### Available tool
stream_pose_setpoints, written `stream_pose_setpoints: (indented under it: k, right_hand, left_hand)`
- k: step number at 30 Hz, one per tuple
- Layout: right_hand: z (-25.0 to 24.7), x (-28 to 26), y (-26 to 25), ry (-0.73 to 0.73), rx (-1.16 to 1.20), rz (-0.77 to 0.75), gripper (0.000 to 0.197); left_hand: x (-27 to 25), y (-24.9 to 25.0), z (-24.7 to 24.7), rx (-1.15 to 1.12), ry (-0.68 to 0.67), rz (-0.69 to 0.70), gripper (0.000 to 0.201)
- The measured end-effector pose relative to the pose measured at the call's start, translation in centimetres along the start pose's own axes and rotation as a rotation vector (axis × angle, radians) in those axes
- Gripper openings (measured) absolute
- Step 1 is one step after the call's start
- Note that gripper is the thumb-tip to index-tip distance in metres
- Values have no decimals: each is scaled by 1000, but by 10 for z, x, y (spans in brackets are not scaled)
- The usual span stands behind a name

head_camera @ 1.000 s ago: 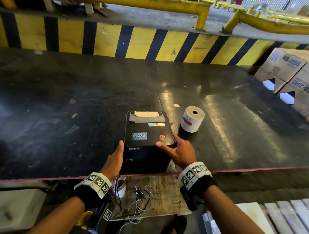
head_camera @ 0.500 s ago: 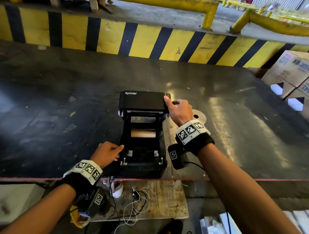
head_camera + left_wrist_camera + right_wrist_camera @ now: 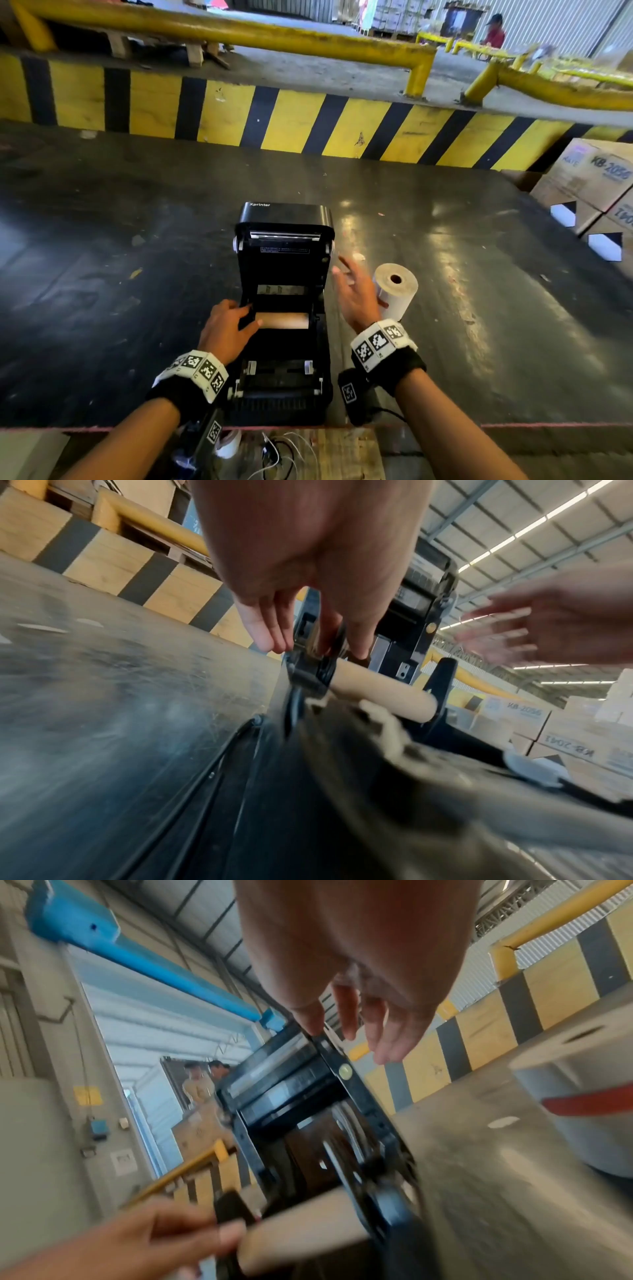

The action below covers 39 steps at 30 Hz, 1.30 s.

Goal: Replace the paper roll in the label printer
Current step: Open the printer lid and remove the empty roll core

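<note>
The black label printer (image 3: 284,387) stands at the near edge of the dark table (image 3: 137,205), its lid (image 3: 286,219) raised upright. An empty brown cardboard core (image 3: 282,321) lies across the open bay. My left hand (image 3: 250,313) pinches the core's left end at its black holder disc (image 3: 322,669), thumb on the core (image 3: 380,693). My right hand (image 3: 342,274) hovers blurred beside the printer's right side, fingers straight and holding nothing. Just right of it stands the new white paper roll (image 3: 395,294), with a red tape strip (image 3: 589,1102).
A yellow-and-black striped barrier (image 3: 308,120) bounds the table's far side. Cardboard boxes (image 3: 599,185) are stacked at the right. Below the near edge a wooden board (image 3: 342,455) carries loose cables and a small tape roll (image 3: 227,443).
The right hand has let go of the raised lid and drawn back to the printer's right side. The left hand moved from the printer's front left corner into the bay onto the core.
</note>
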State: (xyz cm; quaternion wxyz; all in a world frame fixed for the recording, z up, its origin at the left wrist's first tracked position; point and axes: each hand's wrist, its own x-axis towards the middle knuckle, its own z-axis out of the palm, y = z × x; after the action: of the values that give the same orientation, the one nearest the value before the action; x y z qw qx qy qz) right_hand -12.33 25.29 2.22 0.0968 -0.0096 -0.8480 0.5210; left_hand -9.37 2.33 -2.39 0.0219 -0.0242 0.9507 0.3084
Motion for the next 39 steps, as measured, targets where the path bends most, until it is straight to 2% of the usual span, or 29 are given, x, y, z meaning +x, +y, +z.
stream_pose_setpoints:
  k: [1, 4, 6, 8, 11, 15, 18, 21, 24, 26, 28, 30, 32, 35, 39]
  right_hand:
    - [4, -5, 14, -47, -117, 18, 43]
    - [16, -21, 37, -326, -549, -9, 46]
    - [24, -30, 38, -390, -604, -44, 47]
    - [29, -34, 35, -355, -526, -71, 48]
    - [28, -34, 26, -285, -249, -98, 51]
    - [12, -34, 26, -177, 121, -122, 53]
    - [-19, -29, 34, -18, 300, -57, 45]
    - [-63, -22, 54, 93, 473, 72, 31]
    - [-112, -21, 88, 106, 550, 217, 27]
    - [-144, -22, 111, 168, 573, 292, 22]
    - [-179, -24, 134, 242, 562, 363, 20]
    - [-208, -27, 157, 266, 520, 414, 21]
    - [-231, -28, 176, 243, 465, 422, 23]
    - [-249, -30, 189, 185, 410, 418, 26]
    - [-253, -34, 195, 129, 392, 417, 24]
  left_hand:
    - [2, 1, 1, 17, -1, -11, 42]
    - [7, -1, 3, 23, 30, -14, 35]
    - [10, 0, 4, 10, 60, 2, 31]
    - [10, 7, 1, -40, 109, 30, 26]
    - [7, 23, -12, -140, 205, 43, 38]
    - [-1, 63, -34, -250, 183, 52, 46]
    - [-8, 107, -31, -249, 83, 140, 40]
    - [-3, 144, -4, -308, -77, 204, 17]
    - [1, 173, 41, -438, -156, 156, 18]
    - [5, 187, 69, -472, -165, 117, 21]
    - [10, 197, 102, -406, -173, 98, 19]
    - [13, 202, 136, -211, -219, 117, 22]
    - [15, 207, 170, -26, -251, 149, 31]
    - [19, 211, 203, 218, -290, 114, 35]
    - [28, 213, 220, 329, -322, 93, 37]
